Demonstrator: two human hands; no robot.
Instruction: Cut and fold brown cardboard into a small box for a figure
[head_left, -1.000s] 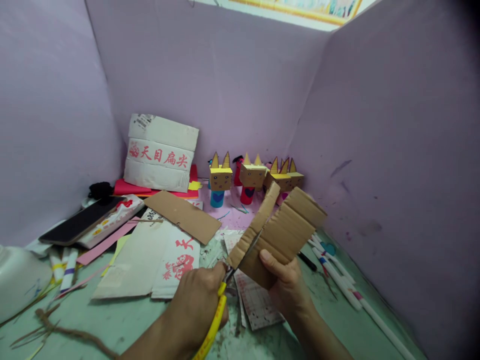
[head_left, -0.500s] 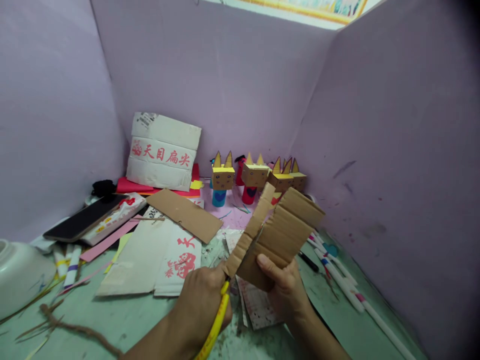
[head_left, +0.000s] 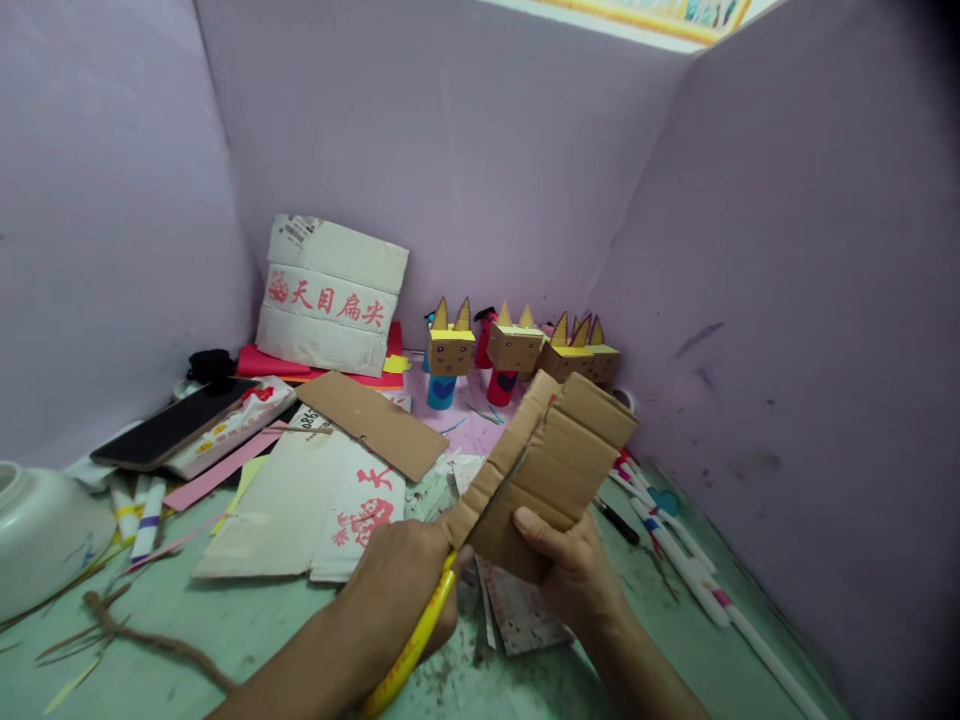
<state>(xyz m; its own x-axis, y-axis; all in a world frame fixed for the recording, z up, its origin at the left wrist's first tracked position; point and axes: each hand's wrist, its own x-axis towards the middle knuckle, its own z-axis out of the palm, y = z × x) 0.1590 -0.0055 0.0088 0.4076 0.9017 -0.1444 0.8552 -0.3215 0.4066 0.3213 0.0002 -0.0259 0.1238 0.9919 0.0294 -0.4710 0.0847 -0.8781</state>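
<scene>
My left hand (head_left: 401, 580) is closed around scissors with a yellow handle (head_left: 412, 640); part of the handle hangs below the fist. The blades are mostly hidden at the lower end of a slit in a piece of brown corrugated cardboard (head_left: 566, 450). Left of the slit, a narrow cardboard strip (head_left: 502, 455) leans slightly away from the wider part, its lower end at my left fist. My right hand (head_left: 574, 560) grips the wider part near its bottom edge, thumb on the face turned to me. Both hands are above the green tabletop (head_left: 300, 650).
Behind stand several cardboard-headed figures (head_left: 450, 355) with pointed ears. Left lie white printed cardboard (head_left: 262, 530), a brown cardboard sheet (head_left: 375, 425), a phone (head_left: 172, 425), a white bowl (head_left: 49, 540) and a twig (head_left: 157, 650). Markers (head_left: 679, 560) line the right, beside a black-handled tool (head_left: 616, 520).
The cardboard strip and the wider part sit closer together, the slit between them narrower. The yellow handle has shifted slightly left and down. The whole view has moved a little.
</scene>
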